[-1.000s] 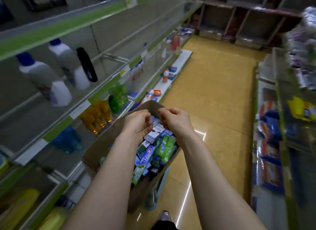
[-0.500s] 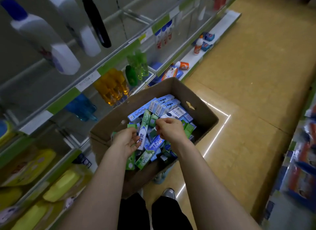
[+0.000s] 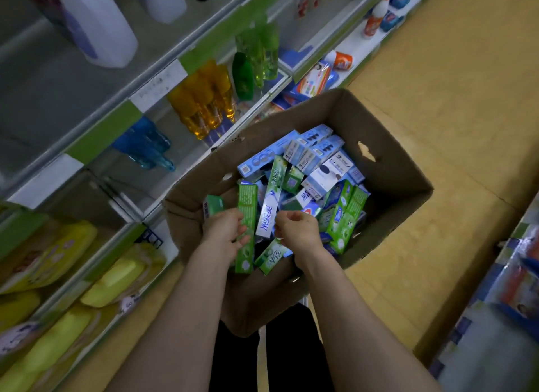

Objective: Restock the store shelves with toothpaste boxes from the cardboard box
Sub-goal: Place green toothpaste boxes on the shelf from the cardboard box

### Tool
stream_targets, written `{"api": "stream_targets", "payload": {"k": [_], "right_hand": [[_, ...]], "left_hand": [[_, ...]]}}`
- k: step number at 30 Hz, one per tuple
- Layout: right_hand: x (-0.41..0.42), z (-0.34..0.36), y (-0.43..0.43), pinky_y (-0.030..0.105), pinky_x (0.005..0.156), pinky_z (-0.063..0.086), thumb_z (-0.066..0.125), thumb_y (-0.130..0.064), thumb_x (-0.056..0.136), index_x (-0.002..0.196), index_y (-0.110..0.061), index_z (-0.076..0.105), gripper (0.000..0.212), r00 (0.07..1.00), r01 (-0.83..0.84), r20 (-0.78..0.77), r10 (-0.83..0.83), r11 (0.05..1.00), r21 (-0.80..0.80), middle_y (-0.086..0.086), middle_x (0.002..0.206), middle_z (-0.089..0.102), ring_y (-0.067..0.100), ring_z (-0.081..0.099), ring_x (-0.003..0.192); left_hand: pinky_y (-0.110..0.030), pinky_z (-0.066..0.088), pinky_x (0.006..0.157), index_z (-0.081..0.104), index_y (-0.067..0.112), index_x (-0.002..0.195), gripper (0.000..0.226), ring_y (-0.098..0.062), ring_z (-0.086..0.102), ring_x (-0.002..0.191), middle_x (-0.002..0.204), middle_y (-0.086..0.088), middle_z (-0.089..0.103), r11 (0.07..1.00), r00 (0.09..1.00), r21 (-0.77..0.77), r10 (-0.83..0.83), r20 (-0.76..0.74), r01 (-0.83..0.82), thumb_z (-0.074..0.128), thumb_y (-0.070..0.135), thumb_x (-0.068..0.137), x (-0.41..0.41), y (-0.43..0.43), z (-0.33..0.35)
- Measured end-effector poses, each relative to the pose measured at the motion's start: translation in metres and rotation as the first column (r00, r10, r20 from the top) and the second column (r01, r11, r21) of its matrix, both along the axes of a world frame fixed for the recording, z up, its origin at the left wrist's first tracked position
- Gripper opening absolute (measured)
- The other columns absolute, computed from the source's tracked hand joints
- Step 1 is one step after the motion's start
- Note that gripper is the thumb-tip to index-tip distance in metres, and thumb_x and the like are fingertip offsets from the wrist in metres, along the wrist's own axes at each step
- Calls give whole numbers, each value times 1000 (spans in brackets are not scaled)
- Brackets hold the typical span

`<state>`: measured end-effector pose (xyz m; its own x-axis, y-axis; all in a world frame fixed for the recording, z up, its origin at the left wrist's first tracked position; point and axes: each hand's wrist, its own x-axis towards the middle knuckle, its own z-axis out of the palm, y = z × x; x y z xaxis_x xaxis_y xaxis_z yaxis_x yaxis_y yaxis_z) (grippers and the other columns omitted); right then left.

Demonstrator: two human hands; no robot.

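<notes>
Frame centre, over cardboard box (image 3: 393, 158): left grip (image 3: 224, 234) wraps green toothpaste box (image 3: 248, 205); right grip (image 3: 300, 231) curled beside white toothpaste box (image 3: 269, 205), hold unclear.

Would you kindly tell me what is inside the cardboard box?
A pile of toothpaste boxes, green, blue and white; the left hand grips a green box. Lower layers and the cardboard box floor are hidden.

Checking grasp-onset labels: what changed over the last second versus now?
Both hands dropped into the cardboard box. The left hand now grips a green toothpaste box; the right hand curls beside the white-and-blue box, grip unclear. The cardboard box and shelf bottles stayed put.
</notes>
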<state>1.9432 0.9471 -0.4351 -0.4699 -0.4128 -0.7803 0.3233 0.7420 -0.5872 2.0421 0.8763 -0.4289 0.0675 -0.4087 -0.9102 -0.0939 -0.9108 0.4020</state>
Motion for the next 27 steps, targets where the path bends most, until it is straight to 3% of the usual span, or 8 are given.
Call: {"api": "stream_targets", "payload": {"k": [4,6,11,13,17,20,23,27], "right_hand": [[-1,-20,0,41,84,51,56,-19,93,115,-11,63,23,985,125,-134,-109,985,120,5,95,64,24,58,84],[-12,-23,5,42,91,50,57,-20,93,118,-13,61,26,964,190,-222,-149,966,175,7,112,64,27,60,98],[-42,-35,20,39,92,48,61,-23,88,120,-18,62,32,895,263,-431,-117,918,296,12,123,57,31,56,112],[-49,-41,24,40,99,44,63,-24,86,124,-20,58,38,902,254,-421,-90,901,352,13,130,48,33,49,120],[-57,-51,25,40,102,42,65,-26,86,131,-21,50,49,939,211,-336,-76,898,386,12,136,40,32,47,123],[-61,-58,25,41,99,44,66,-30,85,133,-22,47,52,950,194,-303,-70,895,401,12,135,41,32,49,121],[-66,-60,26,41,98,45,66,-32,85,137,-20,42,59,956,154,-293,-26,893,423,13,134,46,33,49,122],[-76,-48,23,38,93,47,66,-37,83,134,-19,47,57,968,154,-246,-54,899,410,9,128,56,30,55,116]], "left_hand": [[-29,45,64,56,16,82,14,-13,51,69,75,-3,51,993,991,19,-116,-63,117,52,8,93,-18,-8,-10],[-32,46,67,58,17,83,14,-13,52,70,77,-2,53,981,978,27,-189,-94,192,53,9,93,-37,-8,-14],[-26,43,61,53,18,77,18,-13,48,64,72,-2,50,928,921,64,-354,-163,368,53,7,91,-87,9,-23],[-24,42,58,51,16,73,20,-12,45,60,68,-2,48,910,905,84,-387,-180,406,52,5,91,-98,18,-29],[-20,34,45,48,13,66,23,-10,37,36,50,0,43,872,874,100,-462,-153,479,53,4,86,-107,30,-48],[-23,39,48,52,13,69,16,-14,40,38,57,-5,46,857,868,144,-478,-134,494,55,5,83,-112,37,-60],[-24,43,51,56,13,75,10,-17,50,53,64,-4,53,856,876,191,-459,-146,480,56,10,85,-115,43,-67],[-22,44,44,59,14,76,15,-18,54,54,63,-5,57,858,887,231,-427,-173,458,57,21,89,-118,42,-67]]}}
